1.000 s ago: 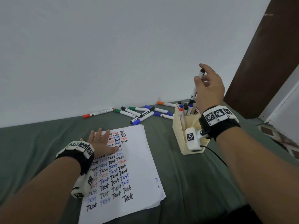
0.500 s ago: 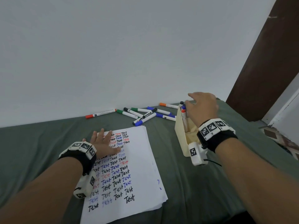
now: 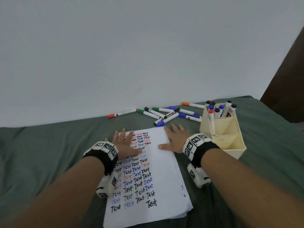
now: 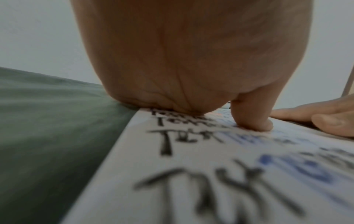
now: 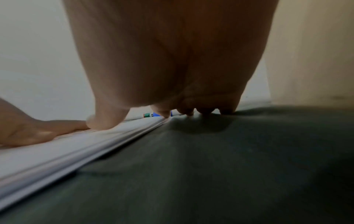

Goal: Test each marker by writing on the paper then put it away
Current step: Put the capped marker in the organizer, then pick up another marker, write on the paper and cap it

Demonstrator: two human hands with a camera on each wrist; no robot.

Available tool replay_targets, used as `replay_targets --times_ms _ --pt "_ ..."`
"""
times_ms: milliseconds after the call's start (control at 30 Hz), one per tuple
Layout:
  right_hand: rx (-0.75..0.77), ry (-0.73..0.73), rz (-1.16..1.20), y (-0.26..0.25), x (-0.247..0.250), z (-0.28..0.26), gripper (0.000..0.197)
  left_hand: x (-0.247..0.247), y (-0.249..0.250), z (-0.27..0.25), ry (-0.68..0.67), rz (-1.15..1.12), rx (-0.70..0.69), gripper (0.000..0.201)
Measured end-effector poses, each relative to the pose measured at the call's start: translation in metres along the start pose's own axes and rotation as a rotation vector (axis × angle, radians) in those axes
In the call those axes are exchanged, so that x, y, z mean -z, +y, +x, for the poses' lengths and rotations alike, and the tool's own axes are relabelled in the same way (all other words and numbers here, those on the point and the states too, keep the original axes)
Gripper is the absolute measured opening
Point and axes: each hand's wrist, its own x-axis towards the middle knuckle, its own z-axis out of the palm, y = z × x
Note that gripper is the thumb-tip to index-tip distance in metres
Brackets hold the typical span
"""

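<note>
Paper (image 3: 158, 162) stack sits on soft green bedding (image 3: 49, 153), both hands flat, holding nothing: left hand (image 3: 126, 143) at 9, right hand (image 3: 176, 142) at 3; sheets could slide. Loose markers (image 3: 166, 115) at 12 may roll, holder (image 3: 225, 129) at 2 may tip

paper (image 3: 158, 162): "Test" handwritten over and over, in black, blue and red rows. Marker barrel print too small to read. Wristbands (image 3: 195, 142) carry square coded tags, no text.
</note>
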Motion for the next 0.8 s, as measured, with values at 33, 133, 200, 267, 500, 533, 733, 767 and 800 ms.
replay_targets --times_ms 33,133,200,267,500,533,733,767,800 --pt "-0.014 -0.010 -0.006 0.000 -0.003 0.003 0.106 0.001 0.000 0.000 -0.007 0.000 -0.001 0.104" --pt "-0.035 0.004 0.011 -0.005 -0.010 0.008 0.111 0.008 -0.002 0.000 -0.045 0.009 -0.002 0.108" --pt "-0.044 -0.011 0.007 -0.009 -0.013 0.009 0.112 0.016 -0.005 0.003 -0.015 0.048 -0.023 0.109" --pt "-0.051 -0.028 -0.007 -0.011 -0.014 0.008 0.109 0.029 -0.006 0.008 0.111 0.111 -0.064 0.097" --pt "-0.052 -0.057 -0.009 -0.012 -0.011 0.002 0.107 0.090 0.011 0.052 0.377 0.203 -0.193 0.063" --pt "-0.049 -0.060 -0.006 -0.012 -0.011 0.001 0.107 0.096 0.016 0.060 0.399 0.197 -0.225 0.057" --pt "-0.047 -0.090 -0.008 -0.015 -0.005 -0.004 0.106 0.115 0.050 0.097 0.406 0.195 -0.386 0.042" --pt "-0.045 -0.095 -0.008 -0.015 -0.004 -0.005 0.106 0.114 0.054 0.102 0.402 0.208 -0.398 0.042" --pt "-0.044 -0.098 -0.007 -0.015 -0.004 -0.006 0.106 0.112 0.058 0.106 0.407 0.221 -0.412 0.041"
